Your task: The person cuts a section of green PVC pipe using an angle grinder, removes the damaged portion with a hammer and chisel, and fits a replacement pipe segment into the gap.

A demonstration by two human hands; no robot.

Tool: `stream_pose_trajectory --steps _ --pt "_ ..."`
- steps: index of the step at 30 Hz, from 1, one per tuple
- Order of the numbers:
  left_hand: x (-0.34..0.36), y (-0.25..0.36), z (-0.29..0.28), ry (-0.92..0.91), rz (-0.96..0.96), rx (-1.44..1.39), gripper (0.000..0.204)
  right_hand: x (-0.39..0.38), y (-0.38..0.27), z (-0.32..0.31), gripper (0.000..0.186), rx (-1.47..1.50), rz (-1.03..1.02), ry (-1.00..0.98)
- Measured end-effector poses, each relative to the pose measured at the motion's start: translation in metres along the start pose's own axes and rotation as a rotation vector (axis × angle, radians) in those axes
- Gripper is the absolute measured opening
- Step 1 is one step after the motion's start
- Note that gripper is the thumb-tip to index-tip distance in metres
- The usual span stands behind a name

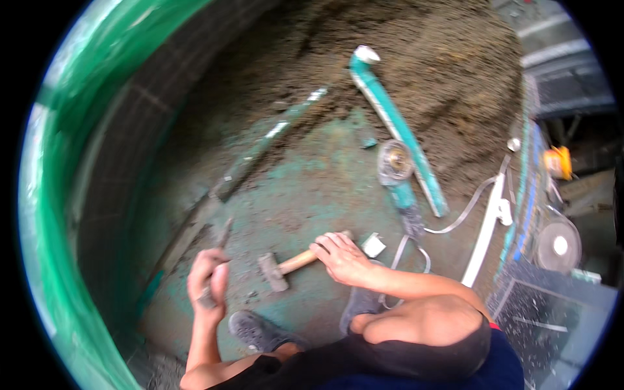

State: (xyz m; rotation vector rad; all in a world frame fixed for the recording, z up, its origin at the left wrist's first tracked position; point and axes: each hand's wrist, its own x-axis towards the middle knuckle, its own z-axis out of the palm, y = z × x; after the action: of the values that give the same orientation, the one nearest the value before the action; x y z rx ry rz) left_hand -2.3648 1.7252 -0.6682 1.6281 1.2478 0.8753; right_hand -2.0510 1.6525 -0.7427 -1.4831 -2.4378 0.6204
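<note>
My left hand (pixel 209 283) is closed around a thin metal chisel (pixel 226 234), whose blade points away from me, low over the dirty green floor. The chisel's butt end shows below my fingers. On the right, my right hand (pixel 343 258) grips the wooden handle of a hammer (pixel 298 262). Its blocky grey head lies to the left, close to or on the floor; I cannot tell if it touches. A small whitish square piece (pixel 374 245) lies just beside my right hand.
An angle grinder (pixel 396 162) with a white cord lies ahead, beside a green pipe (pixel 396 123) with a white end. A heap of sand (pixel 442 78) fills the back. A strip (pixel 273 133) crosses the left floor. Green sheeting (pixel 52 260) covers the curved wall; a white pipe (pixel 486 227) lies right.
</note>
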Motion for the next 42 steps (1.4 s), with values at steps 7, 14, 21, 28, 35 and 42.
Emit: stream_pose_trajectory --steps 7,14,21,28,35,42 --pt "0.024 -0.022 0.015 -0.037 0.042 0.192 0.014 0.027 -0.029 0.033 0.031 0.004 0.073 -0.253" --pt "0.038 -0.019 0.046 0.065 0.086 0.307 0.015 -0.001 -0.01 -0.043 0.039 0.267 0.191 -0.483" --pt "0.081 -0.038 0.07 0.327 0.315 0.188 0.03 0.033 -0.028 -0.169 0.036 0.281 0.218 -0.313" --pt "0.102 -0.044 0.075 0.468 0.215 -0.009 0.034 0.089 -0.077 -0.257 0.049 1.054 -0.255 0.195" --pt "0.119 -0.048 0.068 0.439 0.221 -0.015 0.037 0.128 -0.041 -0.168 0.039 0.405 0.315 -0.172" --pt "0.106 -0.047 0.066 0.395 0.171 -0.031 0.035 0.125 -0.102 -0.222 0.035 1.305 -0.191 0.352"
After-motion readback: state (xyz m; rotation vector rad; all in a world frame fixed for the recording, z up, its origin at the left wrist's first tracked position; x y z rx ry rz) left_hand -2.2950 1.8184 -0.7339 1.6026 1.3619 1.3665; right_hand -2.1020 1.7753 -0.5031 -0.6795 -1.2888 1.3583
